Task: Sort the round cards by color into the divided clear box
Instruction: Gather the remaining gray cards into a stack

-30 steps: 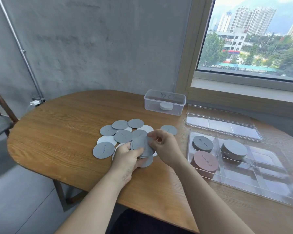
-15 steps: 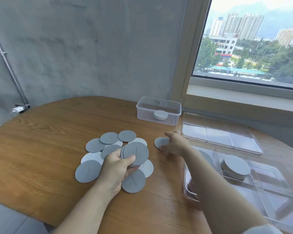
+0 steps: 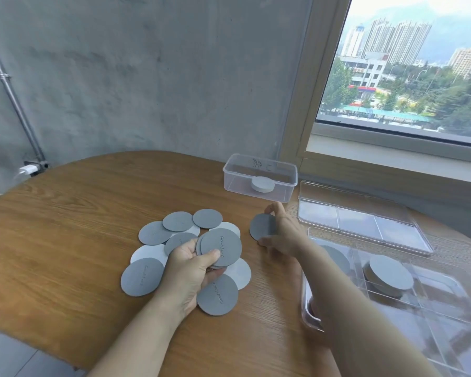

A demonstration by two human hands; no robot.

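thin round grey cards, flat and light by the look; probably stiff enough to keep shape, too thin to pinch from above while lying flat on the wooden table [image 3: 65, 227]. best taken at the rim, one edge tipped up first.

left hand [image 3: 191, 270] curled around a small fanned stack of grey cards [image 3: 220, 247], thumb across the top card, fingers beneath. loose stack, likely to slide apart if the hold slackens.

right hand [image 3: 283, 234] out ahead, half closed, fingertips on the rim of a lone grey card [image 3: 263, 227] lying apart from the heap; lifted or still flat, cannot tell.

scattered grey and white cards [image 3: 144, 276] under and left of the left hand. divided clear box [image 3: 446, 300] just right of the right forearm, grey stacks already in two compartments. clear lid [image 3: 365, 219] beyond it. small clear tub [image 3: 260, 176] ahead of the right hand, holding a white stack.
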